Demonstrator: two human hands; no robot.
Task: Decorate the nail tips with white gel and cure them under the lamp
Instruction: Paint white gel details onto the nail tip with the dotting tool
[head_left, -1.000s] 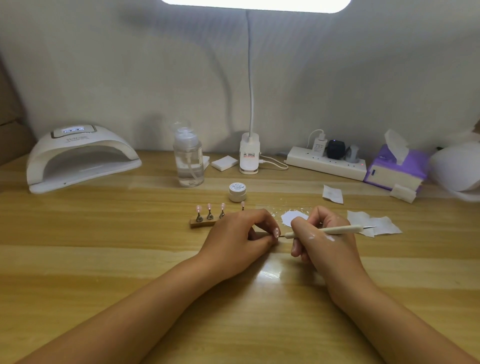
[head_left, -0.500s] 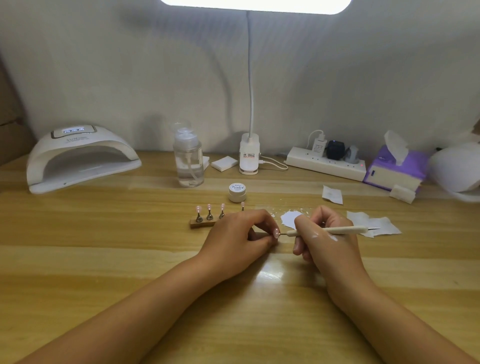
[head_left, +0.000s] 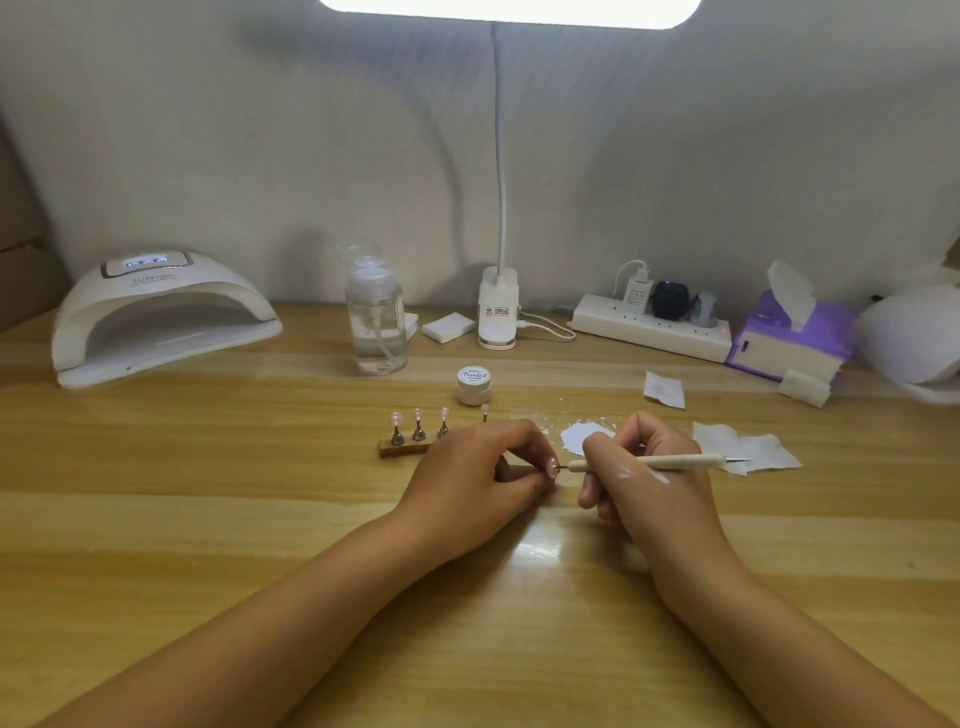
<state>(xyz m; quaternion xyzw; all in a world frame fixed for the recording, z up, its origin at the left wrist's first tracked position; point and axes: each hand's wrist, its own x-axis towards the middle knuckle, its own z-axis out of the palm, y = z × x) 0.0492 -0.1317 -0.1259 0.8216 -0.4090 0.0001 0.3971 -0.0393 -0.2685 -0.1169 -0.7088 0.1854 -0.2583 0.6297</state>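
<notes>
My left hand (head_left: 483, 467) pinches a pink nail tip (head_left: 551, 466) at its fingertips, low over the table. My right hand (head_left: 644, 478) grips a white dotting pen (head_left: 670, 461) lying sideways, its fine point touching that nail tip. White gel smears mark the back of my right hand. Behind my left hand a wooden holder (head_left: 402, 446) carries several pink nail tips (head_left: 417, 415) on metal stands. A small white gel jar (head_left: 474, 383) sits closed behind them. The white curing lamp (head_left: 156, 317) stands at the far left, its display lit.
A clear pump bottle (head_left: 375, 322), a desk lamp base (head_left: 497, 309), a power strip (head_left: 654, 325) and a purple tissue pack (head_left: 784, 332) line the back. Paper wipes (head_left: 748, 449) and a white gel patch (head_left: 584, 434) lie right of my hands.
My right hand has shifted very slightly and the pen lies a little flatter. My left hand has stayed put with the nail tip.
</notes>
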